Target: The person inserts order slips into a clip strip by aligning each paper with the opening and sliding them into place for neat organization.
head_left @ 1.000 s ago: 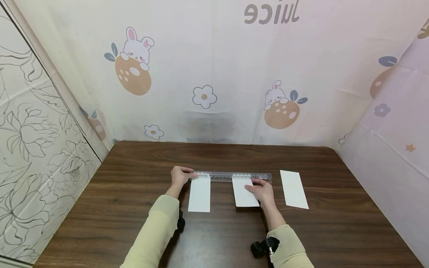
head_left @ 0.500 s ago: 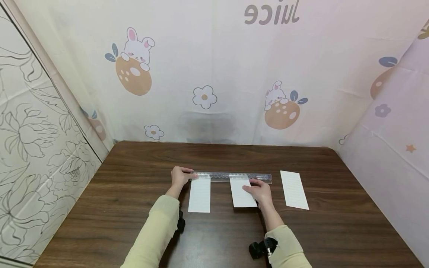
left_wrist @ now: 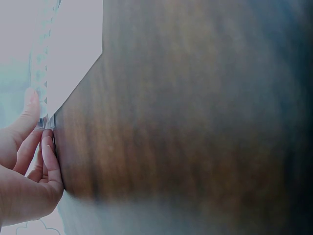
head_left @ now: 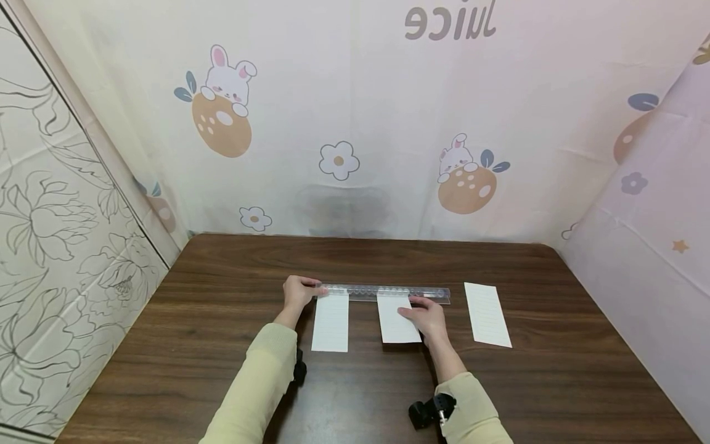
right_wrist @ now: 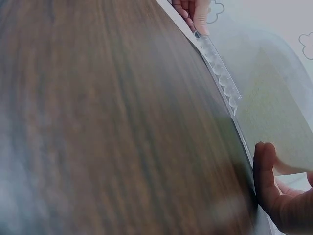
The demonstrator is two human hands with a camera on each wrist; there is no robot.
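Observation:
A clear plastic binding strip [head_left: 363, 293] with a row of rounded loops lies across the table. My left hand [head_left: 297, 292] pinches its left end between thumb and fingers; the left wrist view shows this hand [left_wrist: 30, 164] at the strip's end. One white lined sheet [head_left: 331, 322] lies with its top edge at the strip, beside the left hand. My right hand [head_left: 427, 317] pinches the right edge of a second sheet [head_left: 395, 322]. That sheet's top overlaps the strip, and its lower edge stands off the table over a shadow. In the right wrist view the held sheet [right_wrist: 276, 115] tilts upward.
A third lined sheet [head_left: 488, 314] lies flat to the right of the strip. The brown wooden table [head_left: 222, 271] ends at a printed curtain [head_left: 377, 123] at the back. Black wrist cameras are strapped at both sleeves.
My right hand has slid the second sheet a little to the left along the strip. The left hand, the strip and the other sheets stay where they were.

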